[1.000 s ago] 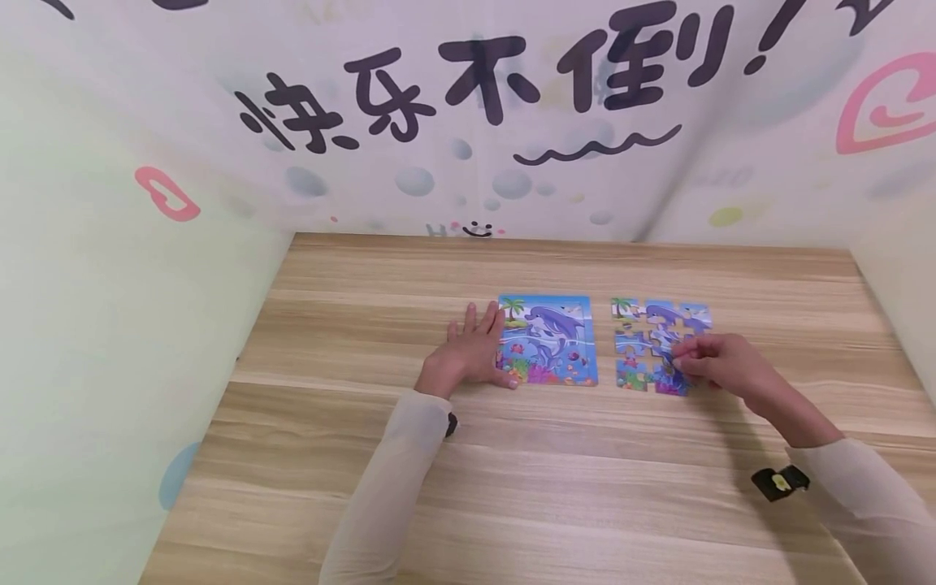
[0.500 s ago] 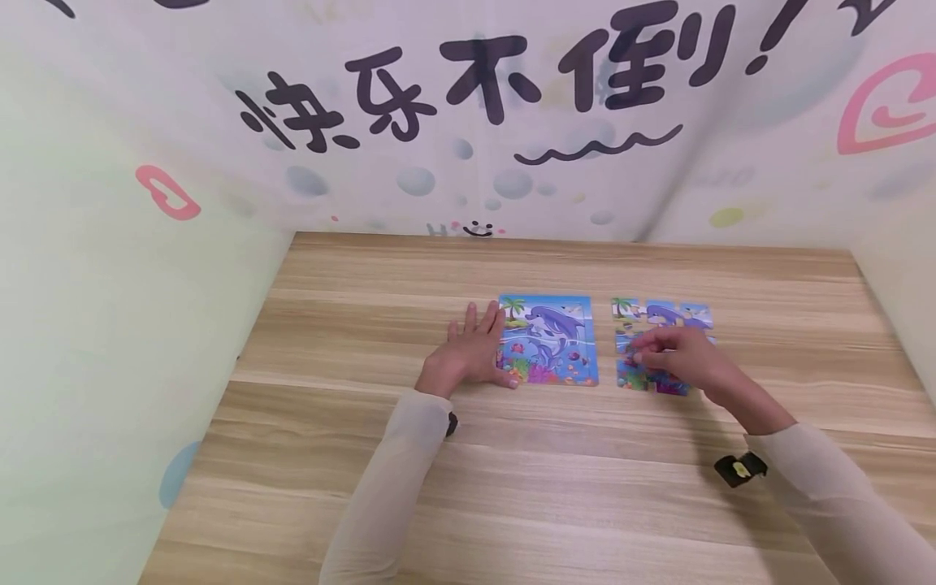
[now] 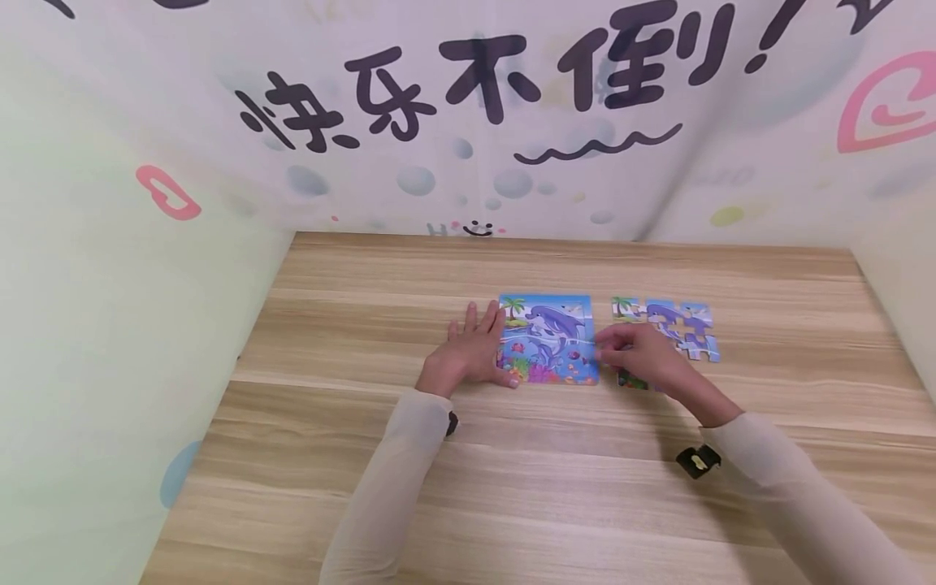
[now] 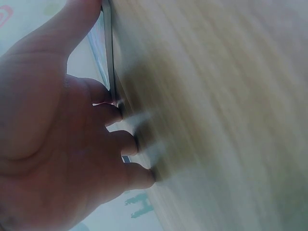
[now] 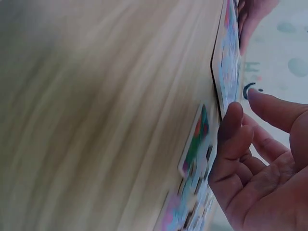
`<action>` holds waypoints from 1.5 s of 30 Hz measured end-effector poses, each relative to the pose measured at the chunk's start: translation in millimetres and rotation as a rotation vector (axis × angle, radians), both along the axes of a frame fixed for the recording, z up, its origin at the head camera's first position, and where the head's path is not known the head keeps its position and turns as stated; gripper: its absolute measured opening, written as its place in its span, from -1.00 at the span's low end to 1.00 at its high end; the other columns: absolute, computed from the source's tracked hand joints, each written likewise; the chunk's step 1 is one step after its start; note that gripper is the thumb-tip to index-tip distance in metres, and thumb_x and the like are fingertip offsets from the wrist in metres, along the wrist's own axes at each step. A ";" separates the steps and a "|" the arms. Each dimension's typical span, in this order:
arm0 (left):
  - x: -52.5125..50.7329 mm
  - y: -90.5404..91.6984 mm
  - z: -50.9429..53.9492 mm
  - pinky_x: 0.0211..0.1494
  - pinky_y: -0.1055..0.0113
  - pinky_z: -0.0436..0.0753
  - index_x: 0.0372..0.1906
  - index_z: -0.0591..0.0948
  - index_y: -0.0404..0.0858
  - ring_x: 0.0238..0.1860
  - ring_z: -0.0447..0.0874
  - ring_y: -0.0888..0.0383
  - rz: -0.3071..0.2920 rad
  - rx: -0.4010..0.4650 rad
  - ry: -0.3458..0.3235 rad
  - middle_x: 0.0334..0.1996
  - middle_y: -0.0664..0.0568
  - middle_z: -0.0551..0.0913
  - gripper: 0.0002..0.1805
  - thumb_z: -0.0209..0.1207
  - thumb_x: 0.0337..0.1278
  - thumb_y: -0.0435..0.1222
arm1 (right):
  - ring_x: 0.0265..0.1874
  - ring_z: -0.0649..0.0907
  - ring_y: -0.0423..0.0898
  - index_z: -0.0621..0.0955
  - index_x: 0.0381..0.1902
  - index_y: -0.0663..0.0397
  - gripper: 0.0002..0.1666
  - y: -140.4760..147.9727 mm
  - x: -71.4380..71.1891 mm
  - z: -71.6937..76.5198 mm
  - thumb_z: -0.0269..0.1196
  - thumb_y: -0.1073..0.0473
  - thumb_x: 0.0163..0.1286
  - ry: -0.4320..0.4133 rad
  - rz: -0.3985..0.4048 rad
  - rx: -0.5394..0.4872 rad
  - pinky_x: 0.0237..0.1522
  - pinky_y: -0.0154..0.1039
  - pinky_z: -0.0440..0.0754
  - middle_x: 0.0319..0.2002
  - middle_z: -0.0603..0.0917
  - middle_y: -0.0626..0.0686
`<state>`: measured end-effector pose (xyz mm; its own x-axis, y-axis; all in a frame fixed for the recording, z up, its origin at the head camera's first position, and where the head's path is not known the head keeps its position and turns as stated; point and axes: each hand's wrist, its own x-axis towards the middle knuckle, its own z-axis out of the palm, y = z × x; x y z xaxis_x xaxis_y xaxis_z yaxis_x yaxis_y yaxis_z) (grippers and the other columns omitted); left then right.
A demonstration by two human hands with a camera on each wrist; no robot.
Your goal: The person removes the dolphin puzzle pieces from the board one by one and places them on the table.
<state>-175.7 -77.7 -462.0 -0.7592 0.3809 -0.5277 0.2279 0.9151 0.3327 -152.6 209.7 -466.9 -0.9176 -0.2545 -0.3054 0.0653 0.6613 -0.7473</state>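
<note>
My left hand (image 3: 471, 353) rests beside the puzzle board (image 3: 547, 341), a blue square with dolphins, a palm and coral. Its spread fingers and thumb touch the board's left edge. My right hand (image 3: 647, 353) is at the board's right edge, thumb and forefinger drawn together as in a pinch. The small puzzle piece between them is almost wholly hidden by the fingers. Just under and beyond that hand lies a cluster of loose puzzle pieces (image 3: 698, 325) with the same picture; part of it is covered. In the right wrist view, the green corner piece (image 5: 197, 139) lies below the fingers.
A wood-grain table (image 3: 468, 487) carries everything. Behind it hangs a white printed cloth (image 3: 475, 179) with large black characters. Another pale cloth (image 3: 110, 325) closes off the left side.
My right hand has moved left from the far side of the loose pieces to the board's right edge, uncovering the pieces on the right. My left hand has stayed put.
</note>
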 end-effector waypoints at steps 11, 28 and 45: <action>-0.8 1.0 1.3 0.56 -0.17 -0.28 0.61 -0.28 -0.12 0.57 -0.60 -0.10 0.004 -0.002 -0.005 0.60 0.05 -0.46 0.33 0.34 -0.02 0.23 | -0.46 0.59 -0.11 0.68 0.00 0.14 -0.57 -29.0 -3.1 -4.9 0.39 -0.01 0.29 0.134 0.071 0.259 -0.47 -0.26 0.50 -0.30 0.74 0.07; 0.1 0.4 1.9 0.56 -0.17 -0.29 0.61 -0.28 -0.12 0.57 -0.61 -0.10 0.001 0.002 -0.008 0.60 0.05 -0.47 0.32 0.34 -0.01 0.22 | -0.48 0.64 -0.11 0.59 -0.30 0.11 -0.82 -34.3 -2.6 -0.6 0.40 0.18 0.27 0.116 0.063 0.161 -0.47 -0.24 0.53 -0.33 0.74 0.10; -0.2 -0.6 0.1 0.56 -0.17 -0.29 0.60 -0.30 -0.12 0.57 -0.61 -0.09 -0.006 0.000 -0.003 0.60 0.06 -0.48 0.33 0.33 -0.01 0.23 | -0.46 0.64 -0.14 0.56 -0.04 0.31 -0.68 -8.3 -2.4 8.6 0.32 0.22 0.35 -0.192 -0.085 -0.171 -0.43 -0.25 0.54 -0.38 0.74 0.05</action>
<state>-175.9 -78.3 -461.9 -0.7553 0.3856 -0.5300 0.2326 0.9137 0.3333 -155.0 201.4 -458.3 -0.8673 -0.2421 -0.4349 0.2662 0.5128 -0.8162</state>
